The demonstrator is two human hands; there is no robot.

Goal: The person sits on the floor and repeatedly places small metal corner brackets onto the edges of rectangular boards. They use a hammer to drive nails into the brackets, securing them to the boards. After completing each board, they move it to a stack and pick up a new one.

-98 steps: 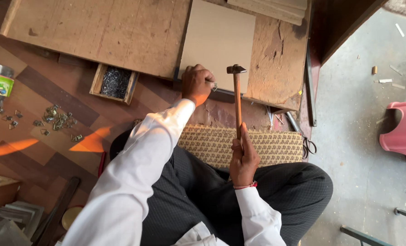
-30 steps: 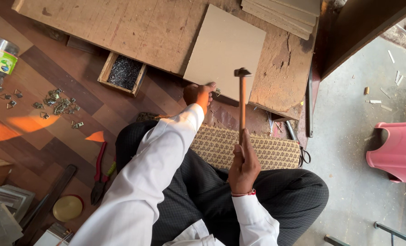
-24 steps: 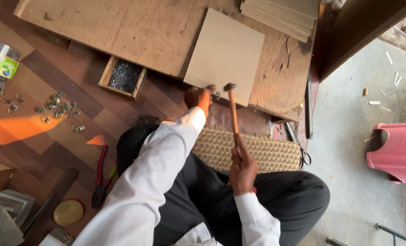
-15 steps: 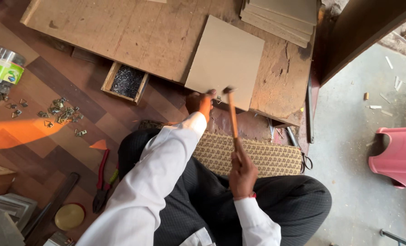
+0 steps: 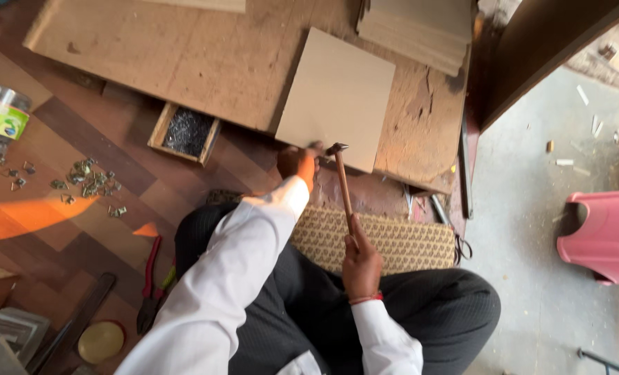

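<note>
On scarred plywood (image 5: 205,62), right hand (image 5: 361,264) grips wooden-handled hammer (image 5: 342,182) beside smooth square board (image 5: 337,97)

Floor-level carpentry workshop — worn plywood board (image 5: 205,62), nail tray (image 5: 184,132), stacked panels (image 5: 417,31), pliers (image 5: 151,285)

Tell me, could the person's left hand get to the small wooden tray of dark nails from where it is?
Probably yes. The left hand rests at the pale square board's near edge, and the small wooden tray of dark nails lies beside it with only bare floor between.
</note>
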